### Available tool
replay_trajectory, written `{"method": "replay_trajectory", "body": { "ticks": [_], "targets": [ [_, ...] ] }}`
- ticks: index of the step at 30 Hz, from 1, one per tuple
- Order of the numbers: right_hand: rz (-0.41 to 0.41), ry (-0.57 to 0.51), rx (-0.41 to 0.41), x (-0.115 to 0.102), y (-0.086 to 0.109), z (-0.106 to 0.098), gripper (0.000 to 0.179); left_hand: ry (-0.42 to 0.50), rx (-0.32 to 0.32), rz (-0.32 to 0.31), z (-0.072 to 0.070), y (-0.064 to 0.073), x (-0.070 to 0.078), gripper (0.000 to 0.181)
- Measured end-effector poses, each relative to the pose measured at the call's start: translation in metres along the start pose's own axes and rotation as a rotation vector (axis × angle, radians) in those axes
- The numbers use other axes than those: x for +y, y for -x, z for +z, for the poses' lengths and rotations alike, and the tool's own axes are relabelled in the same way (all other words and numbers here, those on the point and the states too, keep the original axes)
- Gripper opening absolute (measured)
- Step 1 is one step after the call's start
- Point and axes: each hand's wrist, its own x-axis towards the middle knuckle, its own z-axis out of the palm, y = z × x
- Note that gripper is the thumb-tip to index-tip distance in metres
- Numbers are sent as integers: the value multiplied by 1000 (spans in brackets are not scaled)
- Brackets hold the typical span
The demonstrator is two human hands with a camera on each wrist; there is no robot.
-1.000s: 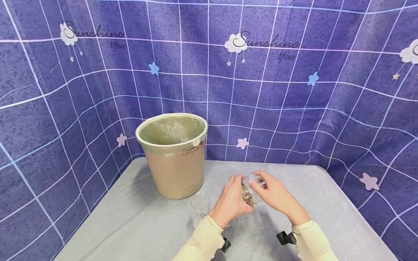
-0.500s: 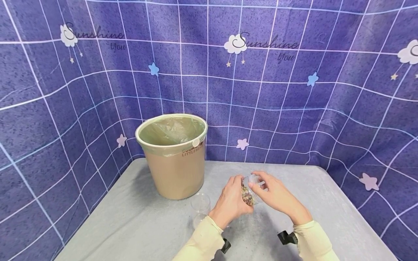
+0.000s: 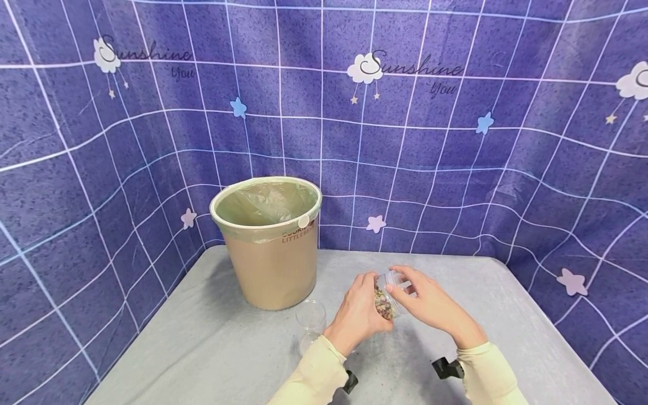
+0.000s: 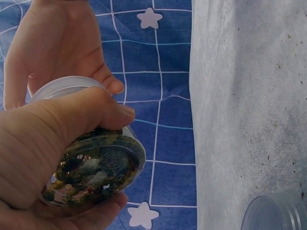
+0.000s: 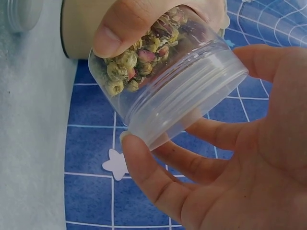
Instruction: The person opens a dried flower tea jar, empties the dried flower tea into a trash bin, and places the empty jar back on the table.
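A clear plastic jar (image 3: 385, 305), part filled with dried flower buds (image 5: 139, 62), is held tilted above the table. My left hand (image 3: 357, 310) grips the jar's body, its thumb laid across the side near the base in the left wrist view. The translucent screw lid (image 5: 192, 98) sits on the mouth, pointing up and to the right in the head view. My right hand (image 3: 430, 299) holds this lid by its edge, thumb on one side and fingers spread round the other.
A clear round plastic container (image 3: 311, 314) stands on the grey table (image 3: 202, 349), partly behind the left forearm. Behind it is a beige waste bin (image 3: 273, 270) with a bag liner. Small dark crumbs dot the tabletop. A blue grid-patterned curtain (image 3: 405, 140) surrounds the table.
My right wrist and sleeve have shifted slightly to the right, and the right thumb has moved a little along the lid. The left hand and jar stay nearly still.
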Motion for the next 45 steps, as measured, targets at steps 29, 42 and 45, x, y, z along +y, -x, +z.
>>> {"method": "replay_trajectory", "body": {
  "ticks": [29, 42, 45],
  "targets": [
    [-49, 33, -29, 3, 3, -4, 59, -8, -7, 4, 0, 0, 1, 94],
    [-113, 12, -23, 3, 4, -4, 58, -23, -5, -2, 2, 0, 0, 95],
    [-116, 9, -24, 4, 4, -4, 58, -23, -10, -9, 2, 0, 0, 95]
  ]
}}
